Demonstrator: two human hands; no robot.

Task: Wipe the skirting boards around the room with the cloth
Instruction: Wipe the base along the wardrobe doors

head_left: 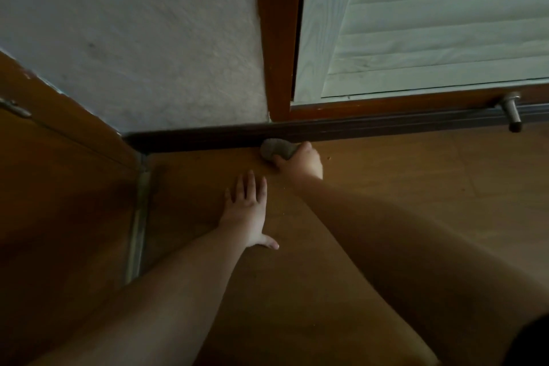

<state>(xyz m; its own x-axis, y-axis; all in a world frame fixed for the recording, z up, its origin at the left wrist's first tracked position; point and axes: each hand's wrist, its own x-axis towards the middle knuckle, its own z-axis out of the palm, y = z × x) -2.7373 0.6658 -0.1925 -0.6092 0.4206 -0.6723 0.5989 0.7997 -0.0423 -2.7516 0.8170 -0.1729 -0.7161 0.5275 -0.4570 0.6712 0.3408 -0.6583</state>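
Where the dark skirting board (208, 137) meets the floor (386, 187), the right hand (300, 162) grips a bunched grey cloth (276, 151), fingers curled round it, wad sticking out on the thumb side and pressed against the board's lower edge. Board runs straight both ways from the grip: toward the thumb side it ends at a corner by a brown door (59, 172) and a metal threshold strip (138, 217); the other way it continues under a brown frame post (277, 38) and a pale slatted panel (430, 24), up to a metal door stop (511, 114) sticking out of the board, well apart from the hand. Open floor lies on the wrist side of the grip. Left hand (248, 211) lies flat on the floor, fingers straight and spread, holding nothing, near the gripping hand on its thumb side and back from the board. Floor is smooth brown wood-look, few specks near the cloth. Wall (133, 38) above the board is pale, rough plaster. Cloth looks soft, rounded lump; weave too blurred to tell.
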